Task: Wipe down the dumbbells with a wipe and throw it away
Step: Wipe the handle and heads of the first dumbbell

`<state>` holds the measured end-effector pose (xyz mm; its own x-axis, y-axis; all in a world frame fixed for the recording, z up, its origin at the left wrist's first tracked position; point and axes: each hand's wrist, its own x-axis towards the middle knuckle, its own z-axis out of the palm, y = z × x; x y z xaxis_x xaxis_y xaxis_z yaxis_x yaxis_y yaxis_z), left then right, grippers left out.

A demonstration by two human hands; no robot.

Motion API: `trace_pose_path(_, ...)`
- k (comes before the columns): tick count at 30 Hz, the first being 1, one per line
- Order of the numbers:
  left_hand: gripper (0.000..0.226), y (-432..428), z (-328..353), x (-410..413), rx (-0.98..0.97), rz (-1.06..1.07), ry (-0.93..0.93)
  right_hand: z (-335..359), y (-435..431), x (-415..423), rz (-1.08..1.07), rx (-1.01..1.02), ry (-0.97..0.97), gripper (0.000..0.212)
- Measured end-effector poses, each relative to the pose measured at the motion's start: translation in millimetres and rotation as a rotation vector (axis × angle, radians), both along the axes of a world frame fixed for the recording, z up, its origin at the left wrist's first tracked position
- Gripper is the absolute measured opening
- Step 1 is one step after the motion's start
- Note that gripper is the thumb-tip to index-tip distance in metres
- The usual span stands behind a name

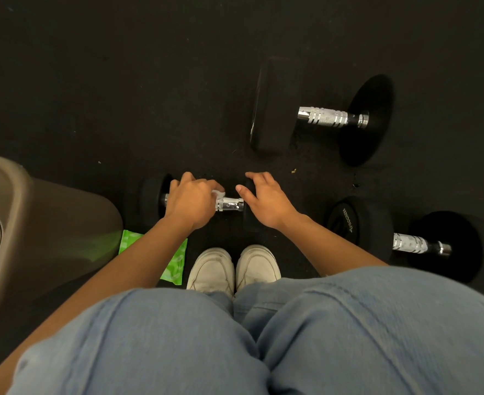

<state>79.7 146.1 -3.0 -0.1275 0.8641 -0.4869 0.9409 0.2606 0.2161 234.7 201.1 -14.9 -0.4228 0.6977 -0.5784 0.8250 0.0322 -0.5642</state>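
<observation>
Chrome handle of the near dumbbell on the floor sits under the left grip, clenched round the white wipe, while the right grip rests loose-fingered on its head, so it may roll if that steadying slips.

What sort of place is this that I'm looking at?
Probably a gym or home workout room. Three dumbbells lie on a dark, rubbery-looking floor: a near dumbbell, a far dumbbell and a right dumbbell. The left hand holds a wipe on the near one's handle, with a bin beside.
</observation>
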Motion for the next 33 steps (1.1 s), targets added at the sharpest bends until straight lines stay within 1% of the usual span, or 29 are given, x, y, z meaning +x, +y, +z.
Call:
trace_pose_path(4,0.033,0,0,3,0.006,-0.02,0.04,1,0,1,-0.005,0.001,0.003,0.056)
trace_pose_path(9,0.033,-6,-2,2,0.083,-0.029,-0.071,0,0,0,-0.003,0.008,-0.003,0.056)
trace_pose_path(13,0.035,-12,-4,-6,0.103,0.024,-0.056,1,-2,0,-0.002,0.015,-0.002,0.056)
trace_pose_path(16,0.036,-9,-3,1,0.081,-0.029,-0.042,1,-2,0,-0.003,0.016,-0.005,0.056)
trace_pose_path(18,0.036,-10,-2,6,0.101,-0.048,-0.077,1,-1,0,-0.006,0.013,-0.005,0.056)
trace_pose_path(21,0.035,-15,-4,3,0.146,0.008,-0.124,1,-1,0,-0.003,0.011,-0.008,0.056)
trace_pose_path(26,0.036,-21,-4,-2,0.189,0.062,-0.089,2,-1,0,0.003,0.002,-0.011,0.057)
trace_pose_path(33,0.033,-23,-1,5,0.226,0.029,-0.135,3,-2,-1,-0.002,0.006,-0.015,0.058)
